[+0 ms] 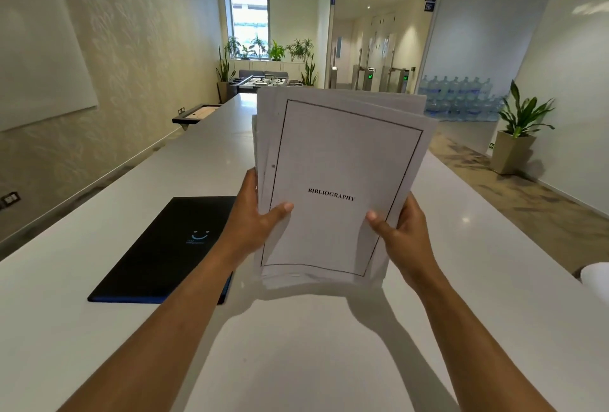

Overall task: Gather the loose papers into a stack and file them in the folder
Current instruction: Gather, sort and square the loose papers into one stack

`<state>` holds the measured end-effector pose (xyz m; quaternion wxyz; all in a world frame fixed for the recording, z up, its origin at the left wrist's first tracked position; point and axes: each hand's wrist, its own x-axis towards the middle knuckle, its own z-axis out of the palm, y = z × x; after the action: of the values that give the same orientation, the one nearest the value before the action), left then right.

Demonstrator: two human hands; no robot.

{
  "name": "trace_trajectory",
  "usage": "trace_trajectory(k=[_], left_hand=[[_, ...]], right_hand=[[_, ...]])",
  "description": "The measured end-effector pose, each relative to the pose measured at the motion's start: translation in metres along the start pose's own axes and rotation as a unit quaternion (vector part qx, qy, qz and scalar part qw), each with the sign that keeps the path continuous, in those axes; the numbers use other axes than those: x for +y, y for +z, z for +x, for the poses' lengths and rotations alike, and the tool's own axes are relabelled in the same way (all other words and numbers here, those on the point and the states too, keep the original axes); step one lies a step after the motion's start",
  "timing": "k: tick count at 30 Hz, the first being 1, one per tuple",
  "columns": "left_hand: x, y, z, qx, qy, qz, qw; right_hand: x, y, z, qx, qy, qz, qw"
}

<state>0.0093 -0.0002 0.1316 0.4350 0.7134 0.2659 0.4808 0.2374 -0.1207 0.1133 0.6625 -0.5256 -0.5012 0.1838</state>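
I hold a stack of white papers (pixel 336 154) upright above the white table (pixel 296 345); its lower edge hangs just above the tabletop. The front sheet has a thin black border and the word BIBLIOGRAPHY. The sheets are unevenly aligned, fanned at the top and left. My left hand (pixel 255 217) grips the stack's left edge with the thumb on the front. On the right edge sits my right hand (pixel 400 230), thumb also on the front sheet. A closed black folder (pixel 164 253) with a blue smile logo lies flat on the table to the left of the stack.
A white rolled or curved object (pixel 596 279) pokes in at the table's right edge. A dark tray (pixel 196 114) sits at the far left edge of the table. A potted plant (pixel 517 134) and stacked water bottles (pixel 458 95) stand on the floor to the right.
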Motion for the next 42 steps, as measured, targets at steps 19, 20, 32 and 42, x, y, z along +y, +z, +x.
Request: trace_trajectory(k=[19,20,32,42], left_hand=[[-0.027,0.034,-0.016,0.123,-0.102,-0.051,0.986],[-0.028,0.034,-0.015,0.123,-0.107,-0.053,0.985],[-0.027,0.037,-0.006,0.212,-0.137,-0.163,0.954],[-0.032,0.061,-0.002,0.24,-0.216,-0.275,0.906]], right_hand=[[0.034,0.022,-0.021,0.045,0.069,0.004,0.997],[0.035,0.021,-0.021,0.04,0.069,-0.001,0.997],[0.047,0.02,-0.032,0.133,0.095,-0.03,0.986],[0.056,0.052,-0.044,0.163,0.239,0.319,0.903]])
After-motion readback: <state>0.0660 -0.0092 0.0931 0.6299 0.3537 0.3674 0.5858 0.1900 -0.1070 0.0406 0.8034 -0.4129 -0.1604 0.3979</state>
